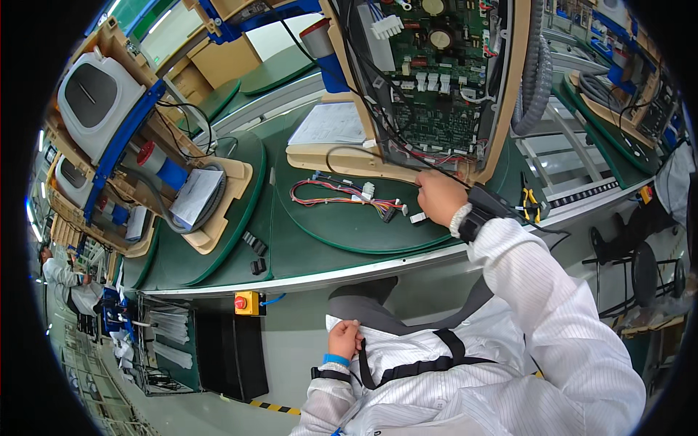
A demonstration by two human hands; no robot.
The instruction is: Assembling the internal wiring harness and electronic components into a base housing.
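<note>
My right hand [442,198] reaches to the lower edge of an upright unit with a green circuit board [436,109]. Its fingers are closed beside a black cable [396,161] and thin wires; what they hold, if anything, is hidden. Just left of this hand lies a bundled wire harness [327,200] with red, yellow and dark wires, along with a small white connector [417,218]. Down by my lap, my left hand [345,339] is curled closed near a black strap [367,360]. Whatever might be inside it does not show.
Yellow-handled pliers [532,203] lie to the right. Under the unit is a wooden base [349,161] with a paper sheet [329,125]. Small black parts [254,243] rest on the green bench. A red emergency stop button [241,302] sits below its edge. More units in wooden frames stand left.
</note>
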